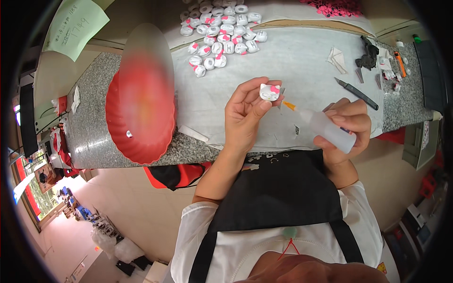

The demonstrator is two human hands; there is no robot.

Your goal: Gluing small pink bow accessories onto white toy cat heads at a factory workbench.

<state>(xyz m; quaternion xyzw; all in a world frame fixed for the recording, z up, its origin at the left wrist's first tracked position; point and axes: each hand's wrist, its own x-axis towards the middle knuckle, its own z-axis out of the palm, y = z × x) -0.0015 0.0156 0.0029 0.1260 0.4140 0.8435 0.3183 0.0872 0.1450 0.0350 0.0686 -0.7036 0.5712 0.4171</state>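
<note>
The left hand [247, 111] pinches a small white cat-shaped piece [270, 92] with a pink bow between thumb and fingertips, holding it up just above the surface [94, 94]. The right hand [347, 127] is wrapped around a translucent squeeze bottle [328, 128], whose orange nozzle [289, 105] points at the cat-shaped piece and ends just beside it on the right. The surface is speckled grey stone, partly covered by a white sheet [302, 56]. Left of the cat-shaped piece sits a red scalloped bowl [137, 137], its upper part blurred. Beyond the cat-shaped piece, farther from the person, lies a cluster of matching white pieces [219, 33] with pink bows. To its right rest a dark craft knife [356, 93] and scattered small tools and scraps [377, 59]. Below the surface edge shows a pale tiled floor [132, 207]; the person wears a black apron [283, 193] over white.
</note>
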